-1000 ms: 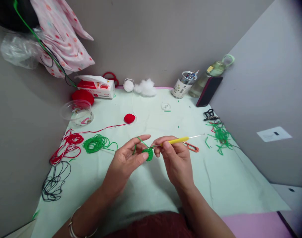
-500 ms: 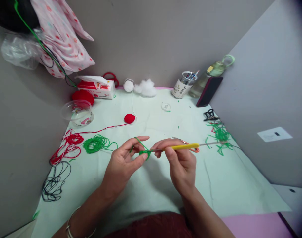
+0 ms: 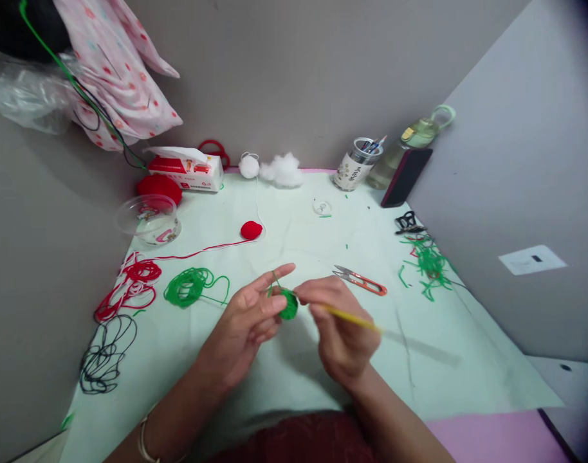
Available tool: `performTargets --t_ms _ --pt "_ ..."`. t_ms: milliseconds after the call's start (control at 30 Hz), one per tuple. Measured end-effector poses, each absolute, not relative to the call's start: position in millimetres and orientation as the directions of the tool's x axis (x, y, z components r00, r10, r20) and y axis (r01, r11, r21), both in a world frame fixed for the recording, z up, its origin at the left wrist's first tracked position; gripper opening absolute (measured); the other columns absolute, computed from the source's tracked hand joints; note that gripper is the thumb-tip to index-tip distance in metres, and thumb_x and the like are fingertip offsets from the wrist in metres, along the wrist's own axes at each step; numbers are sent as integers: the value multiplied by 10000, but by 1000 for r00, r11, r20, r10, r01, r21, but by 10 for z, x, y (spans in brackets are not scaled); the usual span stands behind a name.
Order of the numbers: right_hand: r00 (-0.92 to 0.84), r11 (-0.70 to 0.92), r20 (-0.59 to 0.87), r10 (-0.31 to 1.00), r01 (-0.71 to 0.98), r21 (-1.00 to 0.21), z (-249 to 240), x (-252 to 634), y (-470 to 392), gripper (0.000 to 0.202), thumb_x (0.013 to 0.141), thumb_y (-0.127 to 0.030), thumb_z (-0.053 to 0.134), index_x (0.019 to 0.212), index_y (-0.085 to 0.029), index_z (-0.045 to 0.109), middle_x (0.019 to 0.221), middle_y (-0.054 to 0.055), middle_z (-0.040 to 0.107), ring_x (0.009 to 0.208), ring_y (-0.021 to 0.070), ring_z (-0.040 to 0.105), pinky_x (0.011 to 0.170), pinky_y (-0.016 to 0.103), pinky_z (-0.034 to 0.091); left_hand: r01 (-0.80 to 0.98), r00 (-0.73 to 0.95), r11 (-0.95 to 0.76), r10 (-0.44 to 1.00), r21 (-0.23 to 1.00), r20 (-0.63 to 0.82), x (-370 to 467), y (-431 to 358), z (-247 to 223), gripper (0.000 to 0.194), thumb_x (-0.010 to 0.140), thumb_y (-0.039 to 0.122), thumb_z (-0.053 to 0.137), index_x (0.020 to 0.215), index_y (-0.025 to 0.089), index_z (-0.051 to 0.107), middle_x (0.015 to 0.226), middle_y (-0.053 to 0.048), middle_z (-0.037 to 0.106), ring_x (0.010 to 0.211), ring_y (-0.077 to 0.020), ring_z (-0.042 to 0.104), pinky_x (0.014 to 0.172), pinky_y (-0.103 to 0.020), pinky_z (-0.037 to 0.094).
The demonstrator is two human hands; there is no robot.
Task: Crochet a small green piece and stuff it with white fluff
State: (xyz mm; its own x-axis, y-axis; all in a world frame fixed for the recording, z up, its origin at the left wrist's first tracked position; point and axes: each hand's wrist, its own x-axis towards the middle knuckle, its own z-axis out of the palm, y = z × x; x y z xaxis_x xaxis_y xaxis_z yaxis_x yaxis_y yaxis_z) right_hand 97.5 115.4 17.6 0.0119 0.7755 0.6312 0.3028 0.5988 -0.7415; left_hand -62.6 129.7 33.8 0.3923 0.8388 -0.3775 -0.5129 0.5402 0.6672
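Between thumb and fingers, my left hand (image 3: pixel 248 315) pinches a small round green crochet piece (image 3: pixel 289 305). Green yarn runs up over its raised index finger. My right hand (image 3: pixel 345 328) grips a crochet hook (image 3: pixel 352 317) by its yellow handle, and the hook's tip meets the edge of the green piece. The hook's rear metal shaft is smeared by motion. A loose coil of green yarn (image 3: pixel 185 287) lies left of my left hand, with a strand leading toward it. Orange-handled thread snips (image 3: pixel 361 280) lie just beyond my right hand.
A red yarn ball (image 3: pixel 251 230) sits mid-table, with red and white strands (image 3: pixel 134 283) at left. Black cord (image 3: pixel 103 357) lies at front left. Along the back stand a tissue pack (image 3: pixel 188 168), white stuffing (image 3: pixel 282 171), a pen holder (image 3: pixel 356 164) and a phone (image 3: pixel 406 178). Green scraps (image 3: pixel 431 263) lie right.
The green piece has turned so its round face shows. The hook's handle has swung down toward me at its rear end. My right hand has shifted slightly, uncovering the snips.
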Motion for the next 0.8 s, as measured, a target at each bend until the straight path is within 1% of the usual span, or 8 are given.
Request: performTargets --t_ms 100,200,367,500,567,633,700,800 --pt "109 452 449 887 -13 -892 208 973 1231 230 1031 -199 556 1019 -269 774 853 36 726 709 169 642 626 323 541 -518 354 494 867 698 -351 -663 1321 355 449 811 250 829 1253 220 751 787 43 538 500 -12 196 444 -178 193" --pt "58 381 377 925 -86 -921 219 948 1276 184 1021 -248 600 982 -256 779 886 42 736 743 171 655 651 324 549 -443 301 426 900 789 -316 -656 1312 337 453 808 277 838 1252 243 754 865 14 571 558 -38 309 459 -184 233" --pt "9 489 506 862 242 -838 163 925 1185 246 992 -153 617 1092 -303 783 931 40 750 797 175 695 687 321 578 -418 180 348 937 839 -299 -581 1275 291 470 816 294 844 1273 277 739 870 19 589 607 -59 394 500 -185 297" --pt "-73 609 655 752 456 -649 112 963 1140 370 948 -103 649 1212 -336 762 1070 71 771 907 215 727 722 349 605 -527 316 489 872 695 -375 -575 1298 299 392 831 267 822 1216 213 773 686 67 470 493 -24 214 464 -173 250" --pt "34 579 629 777 355 -734 137 982 1169 302 962 -117 634 1147 -309 776 952 64 774 843 219 716 693 365 597 -568 364 538 843 623 -396 -594 1325 305 337 811 241 824 1140 173 803 628 89 387 484 -20 142 459 -166 242" --pt "136 487 509 850 164 -858 182 987 1213 217 994 -167 611 1038 -283 788 824 40 744 723 192 676 633 344 572 -594 335 513 858 619 -389 -608 1343 302 293 788 215 828 1079 174 820 661 72 434 489 -15 155 468 -163 258" --pt "129 387 381 916 -29 -921 216 977 1249 185 1006 -228 613 970 -264 791 827 36 735 659 164 639 598 322 548 -570 285 457 890 683 -357 -607 1340 284 283 783 209 829 1066 204 821 753 36 538 499 -16 233 490 -175 294" --pt "63 302 297 953 -94 -949 212 958 1270 148 985 -259 658 956 -249 803 924 56 763 738 167 657 645 315 548 -448 256 386 920 806 -298 -595 1300 239 330 821 254 819 1150 264 803 804 15 609 579 -64 403 579 -212 381"
